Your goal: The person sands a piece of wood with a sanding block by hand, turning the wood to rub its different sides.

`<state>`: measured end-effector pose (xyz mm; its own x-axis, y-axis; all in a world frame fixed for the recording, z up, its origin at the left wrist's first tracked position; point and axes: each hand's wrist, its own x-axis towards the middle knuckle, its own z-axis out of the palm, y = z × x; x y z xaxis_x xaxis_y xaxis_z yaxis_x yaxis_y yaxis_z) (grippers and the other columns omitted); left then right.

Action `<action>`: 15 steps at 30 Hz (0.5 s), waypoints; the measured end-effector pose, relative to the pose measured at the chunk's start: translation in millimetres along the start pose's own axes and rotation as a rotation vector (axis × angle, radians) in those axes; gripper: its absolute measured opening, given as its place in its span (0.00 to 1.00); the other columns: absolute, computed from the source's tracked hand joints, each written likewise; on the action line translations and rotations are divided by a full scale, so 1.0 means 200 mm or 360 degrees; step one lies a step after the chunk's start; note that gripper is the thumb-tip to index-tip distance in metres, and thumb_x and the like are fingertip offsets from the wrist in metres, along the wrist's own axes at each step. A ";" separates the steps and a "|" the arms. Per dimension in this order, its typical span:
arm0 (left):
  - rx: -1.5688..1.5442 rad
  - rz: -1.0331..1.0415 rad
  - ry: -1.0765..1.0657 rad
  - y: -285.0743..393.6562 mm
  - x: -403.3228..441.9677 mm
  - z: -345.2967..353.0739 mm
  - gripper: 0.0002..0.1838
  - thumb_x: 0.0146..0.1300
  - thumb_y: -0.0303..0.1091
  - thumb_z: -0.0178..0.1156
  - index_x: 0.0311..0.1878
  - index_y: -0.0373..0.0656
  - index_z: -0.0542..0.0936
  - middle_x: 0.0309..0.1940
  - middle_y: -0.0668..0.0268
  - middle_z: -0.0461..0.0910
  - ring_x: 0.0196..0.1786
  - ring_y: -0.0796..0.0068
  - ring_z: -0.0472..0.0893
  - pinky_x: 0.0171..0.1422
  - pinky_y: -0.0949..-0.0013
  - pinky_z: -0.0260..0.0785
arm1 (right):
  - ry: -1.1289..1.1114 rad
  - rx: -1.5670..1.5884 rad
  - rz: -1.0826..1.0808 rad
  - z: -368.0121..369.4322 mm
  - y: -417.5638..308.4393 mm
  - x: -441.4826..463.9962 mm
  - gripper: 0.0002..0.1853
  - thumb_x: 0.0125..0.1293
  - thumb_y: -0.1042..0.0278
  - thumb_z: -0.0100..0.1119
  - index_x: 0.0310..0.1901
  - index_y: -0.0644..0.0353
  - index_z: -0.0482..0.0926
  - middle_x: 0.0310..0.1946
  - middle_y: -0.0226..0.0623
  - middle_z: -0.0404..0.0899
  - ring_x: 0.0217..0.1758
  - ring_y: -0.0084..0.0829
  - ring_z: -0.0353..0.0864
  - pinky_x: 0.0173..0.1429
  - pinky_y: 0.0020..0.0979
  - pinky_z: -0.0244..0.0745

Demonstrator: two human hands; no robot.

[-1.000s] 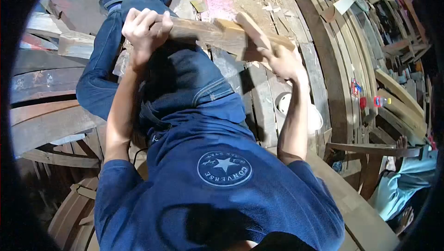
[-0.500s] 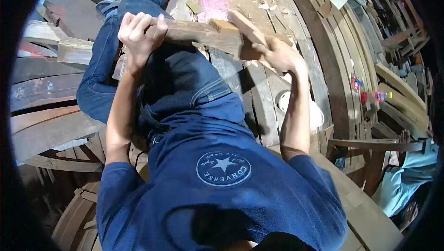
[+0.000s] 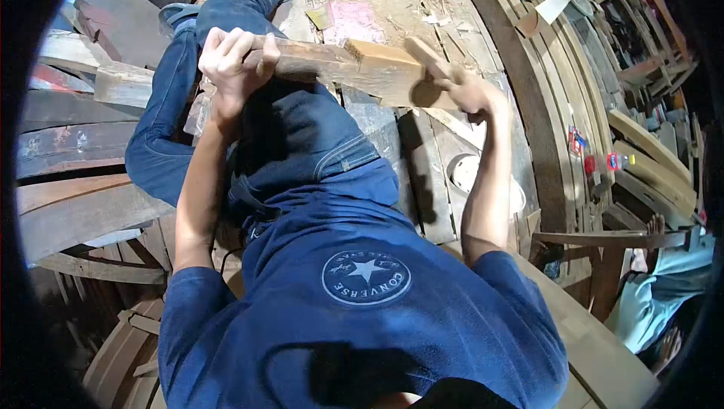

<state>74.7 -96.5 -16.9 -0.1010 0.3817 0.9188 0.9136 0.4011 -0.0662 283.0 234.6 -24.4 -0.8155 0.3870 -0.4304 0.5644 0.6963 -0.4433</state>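
A wooden beam (image 3: 369, 66) with a stepped, paler section lies crosswise above my thigh. My left hand (image 3: 237, 62) is wrapped round its left end, knuckles up. At the other end, my right hand (image 3: 481, 96) is closed round a short flat wooden piece (image 3: 426, 55) that stands up at a slant against the beam. A dark round patch shows beside the right fingers, and I cannot make out what it is. The contact between piece and beam is partly hidden.
Long boards (image 3: 535, 77) run along the right, with a plastic bottle (image 3: 611, 162) on them. A white round object (image 3: 464, 171) lies near my right forearm. Stacked timber (image 3: 83, 145) fills the left. Pink paper (image 3: 354, 21) and shavings lie ahead. Another person's clothing (image 3: 656, 296) shows at lower right.
My right hand has moved right and slightly down, carrying the flat wooden piece along. The beam and my left hand have shifted slightly, and more of the beam's pale section now shows.
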 end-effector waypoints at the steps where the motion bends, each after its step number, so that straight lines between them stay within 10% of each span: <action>1: 0.0008 0.0006 -0.0012 -0.01 0.00 0.00 0.11 0.52 0.28 0.67 0.20 0.45 0.75 0.19 0.67 0.75 0.22 0.64 0.70 0.29 0.64 0.65 | -0.0045 -0.0007 -0.0063 0.03 -0.10 -0.02 0.25 0.72 0.44 0.54 0.48 0.63 0.80 0.18 0.33 0.72 0.16 0.26 0.72 0.21 0.33 0.67; 5: -0.0101 0.0075 -0.0006 -0.01 -0.02 -0.03 0.10 0.51 0.28 0.67 0.21 0.46 0.74 0.21 0.67 0.76 0.23 0.63 0.71 0.31 0.64 0.65 | -0.0179 0.0065 -0.0405 0.03 -0.09 -0.03 0.32 0.71 0.37 0.51 0.60 0.58 0.80 0.34 0.40 0.85 0.34 0.32 0.84 0.41 0.35 0.77; 10: -0.0031 -0.0022 0.0044 0.00 -0.02 0.00 0.11 0.47 0.29 0.69 0.21 0.49 0.74 0.21 0.69 0.76 0.23 0.65 0.72 0.32 0.65 0.66 | -0.0182 0.0503 0.0469 0.01 0.50 0.16 0.28 0.71 0.45 0.55 0.63 0.57 0.74 0.17 0.26 0.67 0.10 0.21 0.63 0.12 0.28 0.53; 15: 0.0020 -0.0041 0.0013 0.01 0.00 0.00 0.11 0.48 0.27 0.69 0.20 0.47 0.75 0.19 0.68 0.76 0.22 0.65 0.72 0.32 0.65 0.65 | 0.0089 0.0304 0.0428 0.05 0.24 -0.05 0.20 0.74 0.49 0.53 0.48 0.61 0.76 0.17 0.28 0.66 0.11 0.22 0.64 0.14 0.30 0.61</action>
<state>75.7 -96.2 -17.3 -0.1211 0.3643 0.9234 0.9057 0.4212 -0.0474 319.6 258.8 -49.0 -0.6367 0.5780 -0.5104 0.7700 0.4409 -0.4611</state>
